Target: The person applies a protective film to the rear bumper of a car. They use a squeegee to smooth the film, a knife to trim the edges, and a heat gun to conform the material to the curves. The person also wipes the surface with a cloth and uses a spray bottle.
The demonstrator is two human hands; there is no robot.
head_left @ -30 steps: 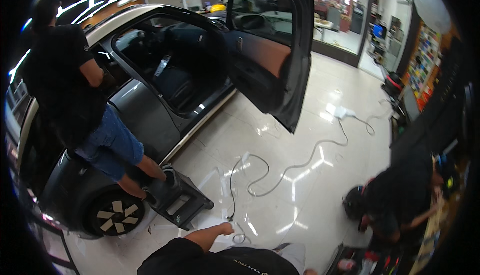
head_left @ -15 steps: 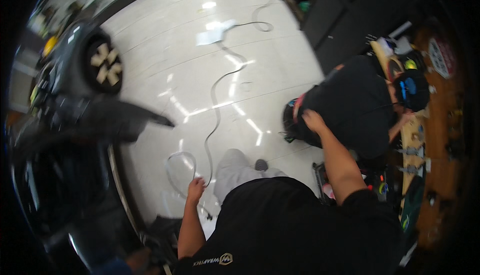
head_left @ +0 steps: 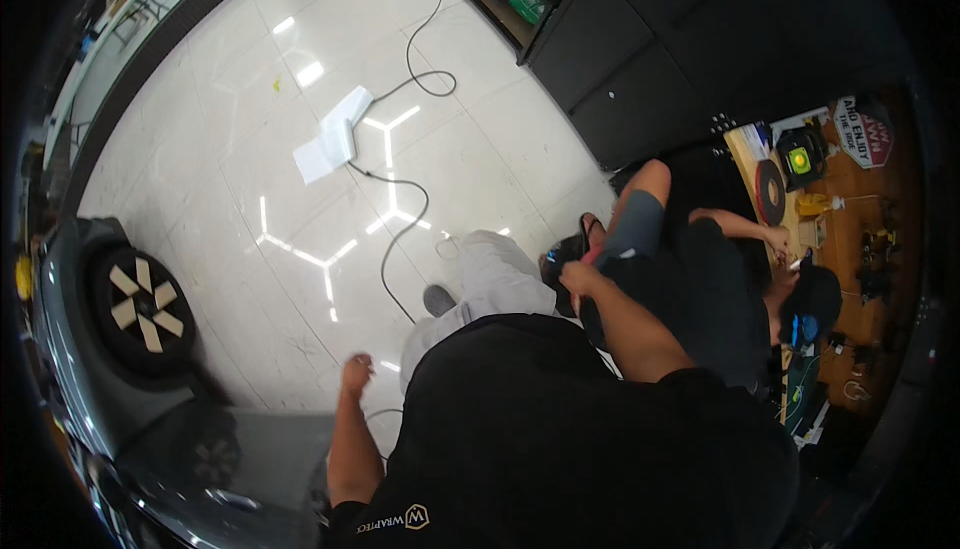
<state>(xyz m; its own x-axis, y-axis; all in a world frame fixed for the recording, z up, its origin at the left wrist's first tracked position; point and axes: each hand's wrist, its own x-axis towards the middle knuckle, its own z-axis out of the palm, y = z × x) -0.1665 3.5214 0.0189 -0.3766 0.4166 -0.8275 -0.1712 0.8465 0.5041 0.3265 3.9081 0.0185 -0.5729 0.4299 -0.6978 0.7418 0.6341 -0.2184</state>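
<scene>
My left hand [head_left: 357, 373] hangs beside my left leg above the floor. Its fingers are loosely curled and a little apart, and nothing shows in them. My right hand [head_left: 579, 278] is closed at my right side on a dark object [head_left: 554, 261] with a small blue part. Its kind is too unclear to make out. Just beyond it is a co-worker's foot in a sandal [head_left: 592, 226]. A thin dark cable [head_left: 426, 199] runs across the floor ahead of my legs to a folded white sheet [head_left: 335, 139].
On the left is a dark car with a spoked wheel [head_left: 145, 306]. A co-worker [head_left: 690, 289] in dark clothes and a cap leans at a wooden bench [head_left: 745, 154] holding tools and a tape roll [head_left: 769, 192]. Black cabinets [head_left: 600, 59] stand at the far right.
My view has turned and I have stepped along the floor. The wheel and sheet now sit further left and lower. My right hand still grips the dark object; my left stays low.
</scene>
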